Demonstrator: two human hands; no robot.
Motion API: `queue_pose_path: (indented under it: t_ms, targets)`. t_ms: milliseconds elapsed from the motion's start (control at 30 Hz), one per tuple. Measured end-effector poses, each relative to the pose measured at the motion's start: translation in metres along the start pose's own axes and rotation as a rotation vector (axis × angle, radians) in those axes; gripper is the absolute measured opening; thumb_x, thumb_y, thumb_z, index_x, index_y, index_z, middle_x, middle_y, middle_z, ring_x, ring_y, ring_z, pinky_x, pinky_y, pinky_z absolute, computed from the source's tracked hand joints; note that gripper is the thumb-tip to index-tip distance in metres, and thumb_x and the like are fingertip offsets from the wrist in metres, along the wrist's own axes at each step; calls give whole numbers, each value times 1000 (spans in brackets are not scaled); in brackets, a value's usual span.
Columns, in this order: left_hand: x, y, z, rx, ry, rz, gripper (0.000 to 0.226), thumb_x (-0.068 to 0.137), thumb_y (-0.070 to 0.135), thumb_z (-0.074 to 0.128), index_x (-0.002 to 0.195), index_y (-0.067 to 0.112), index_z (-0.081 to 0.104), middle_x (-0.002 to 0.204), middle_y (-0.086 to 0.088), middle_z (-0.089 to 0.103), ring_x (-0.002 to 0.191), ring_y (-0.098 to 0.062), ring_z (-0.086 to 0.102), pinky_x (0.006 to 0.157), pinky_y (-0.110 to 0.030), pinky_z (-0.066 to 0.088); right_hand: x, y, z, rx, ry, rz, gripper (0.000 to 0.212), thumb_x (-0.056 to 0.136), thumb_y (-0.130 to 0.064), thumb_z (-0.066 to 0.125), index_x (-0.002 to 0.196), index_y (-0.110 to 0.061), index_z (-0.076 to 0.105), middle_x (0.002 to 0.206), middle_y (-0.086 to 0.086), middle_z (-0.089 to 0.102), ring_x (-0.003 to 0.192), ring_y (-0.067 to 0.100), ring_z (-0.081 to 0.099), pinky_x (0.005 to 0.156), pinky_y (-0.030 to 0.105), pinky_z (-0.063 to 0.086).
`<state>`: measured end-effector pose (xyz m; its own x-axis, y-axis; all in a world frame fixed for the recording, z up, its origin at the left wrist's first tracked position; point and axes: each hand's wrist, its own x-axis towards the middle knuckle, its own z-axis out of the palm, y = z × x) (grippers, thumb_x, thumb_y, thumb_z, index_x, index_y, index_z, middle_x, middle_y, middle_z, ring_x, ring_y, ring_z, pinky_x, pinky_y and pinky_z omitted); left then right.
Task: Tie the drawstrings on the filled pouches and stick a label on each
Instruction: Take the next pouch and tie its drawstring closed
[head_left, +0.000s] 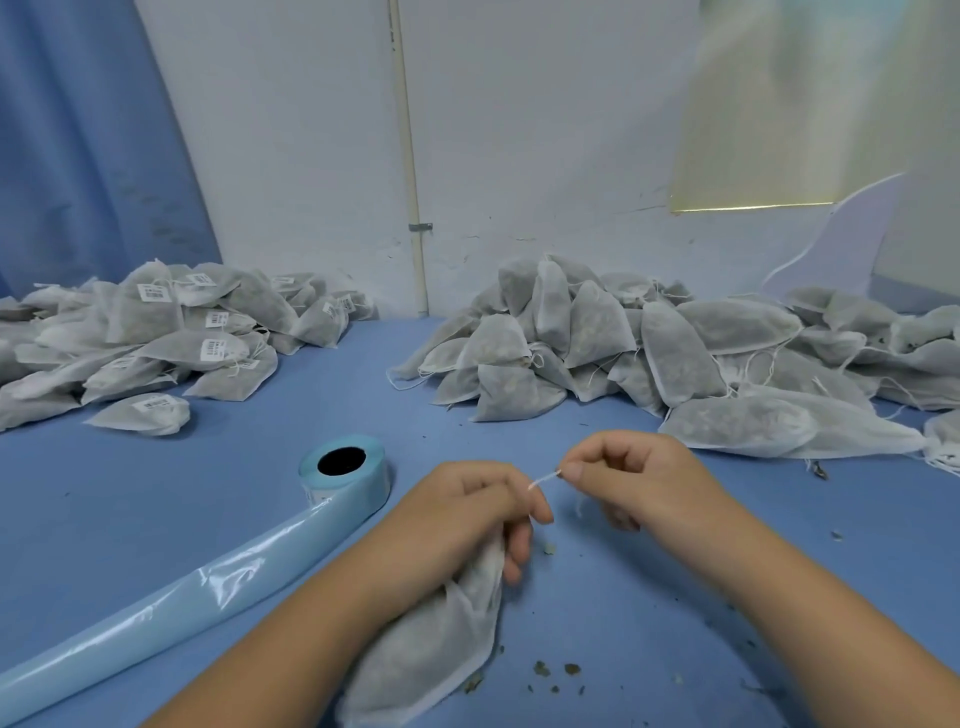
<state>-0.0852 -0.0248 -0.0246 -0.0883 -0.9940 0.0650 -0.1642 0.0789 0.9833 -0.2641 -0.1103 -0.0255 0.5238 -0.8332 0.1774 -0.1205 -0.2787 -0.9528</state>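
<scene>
Pouch: 1 filled pouch (426, 639) lies on the blue table (156, 493) at lower centre. Its long axis runs from the bottom edge up to its neck.
Left hand: the left hand (462, 514) has its fingers curled round that neck, holding it closed.
Right hand: the right hand (639, 478), just right of the left, pinches the drawstring (543, 480) between thumb and forefinger.
Deciding relation: the string runs taut from the neck up and right, so the knot probably forms between the 2 hands.
Label roll: the pale blue label roll (345, 470) sits left of centre, nearer the left hand. Its strip (182, 597) trails to the lower left.
Far right: a heap of unlabelled pouches (675, 353).
Far left: a heap of labelled pouches (156, 332).
</scene>
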Motion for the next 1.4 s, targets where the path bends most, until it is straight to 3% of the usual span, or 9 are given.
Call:
queue_pose_path:
  t_ms: [233,433,533,667,900,1033,1100,1233,1400]
  targets:
    - [0,-4,-4,-301,96,63,24,84,29,63,99,16,77,64,-4,58,52,-16,51,54,-25,45,-5,0,19,-84,50,-76,15,86,-22,69,70,-23,68,52,-11,43,48,7,35,47,15,32]
    - [4,-8,0,72,283,107,21,95,17,58,89,19,78,58,7,62,46,-12,50,51,-21,43,-13,-4,26,-171,-16,-223,15,86,-12,68,73,-19,70,49,-12,45,46,4,37,48,14,32]
    - [0,-6,3,262,198,86,34,94,21,58,64,31,71,52,10,57,43,-8,46,45,-15,36,-13,-8,22,-119,-7,-226,18,83,-7,70,69,-18,72,50,-9,49,48,7,37,48,16,32]
    - [-3,0,2,318,73,38,24,85,36,58,66,30,73,50,9,52,46,-8,46,47,-14,38,-12,-9,17,-97,37,-222,22,82,-2,68,69,-20,73,54,-6,52,53,11,40,50,18,34]
    - [-1,6,-4,-449,-174,-294,19,72,22,58,55,15,60,47,4,35,39,-11,35,41,-21,31,-11,-11,24,-84,21,-42,10,83,-17,68,83,-27,71,69,-13,64,49,8,54,52,17,41]
    - [4,6,-11,-754,-263,-302,20,73,19,52,54,12,56,44,4,35,36,-10,35,40,-20,32,-14,-14,23,-379,176,-227,29,84,-17,66,101,-38,57,98,-19,53,67,7,60,64,14,41]
    - [5,5,-13,-801,-267,-303,21,74,18,50,55,11,55,44,3,34,36,-11,35,40,-20,30,-17,-17,25,-317,175,-310,27,83,-14,66,94,-38,58,94,-20,52,63,7,56,61,14,41]
    - [5,2,-12,-786,-259,-307,21,75,19,50,56,12,56,45,4,35,37,-10,35,40,-20,31,-20,-19,34,-125,55,-266,13,83,-16,67,75,-26,64,56,-12,49,53,11,45,52,23,40]
    - [4,-1,-10,-682,-227,-302,16,73,19,58,59,12,59,47,5,34,39,-9,35,42,-21,34,-21,-21,37,-63,-16,-136,13,82,-15,65,70,-20,65,56,1,46,56,18,43,51,29,37]
